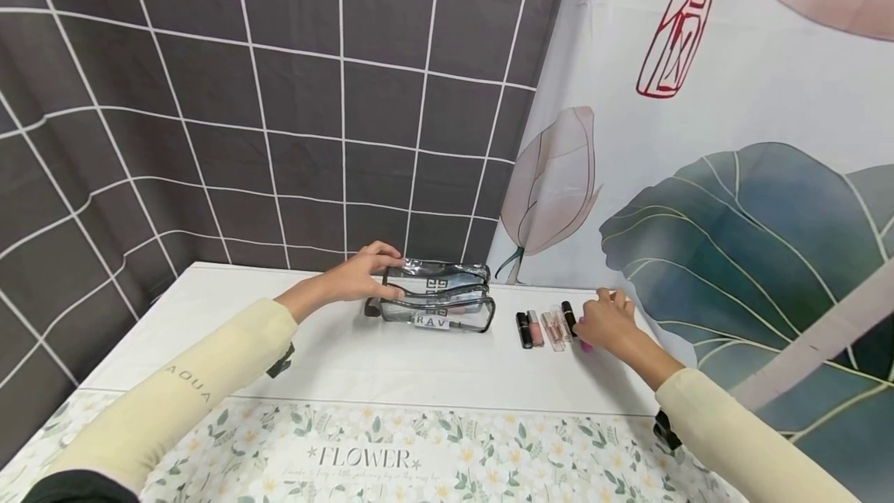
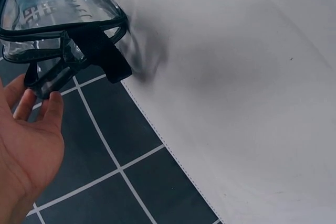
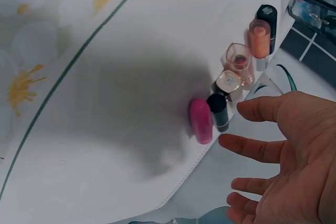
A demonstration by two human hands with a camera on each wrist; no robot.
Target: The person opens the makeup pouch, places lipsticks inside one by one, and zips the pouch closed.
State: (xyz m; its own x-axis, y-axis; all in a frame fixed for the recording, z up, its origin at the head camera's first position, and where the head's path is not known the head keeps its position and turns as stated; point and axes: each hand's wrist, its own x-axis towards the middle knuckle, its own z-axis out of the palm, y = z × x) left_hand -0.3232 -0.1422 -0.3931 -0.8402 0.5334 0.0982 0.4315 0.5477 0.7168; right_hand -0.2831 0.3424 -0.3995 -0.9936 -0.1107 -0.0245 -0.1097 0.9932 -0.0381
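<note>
A clear zip pouch with black trim stands at the middle of the white mat, its top unzipped and letters printed on it. My left hand grips the pouch's left end, fingertips at the black edge in the left wrist view. My right hand hovers by a row of lip products, fingers spread and holding nothing. Nearest to it are a pink oval item and a small black-capped tube. Farther along are a clear tube, a peach lip gloss and a black lipstick.
The white mat bears a floral lower strip with the word FLOWER. Behind it hangs a dark grid-patterned cloth. A white cloth with painted leaves hangs at the right.
</note>
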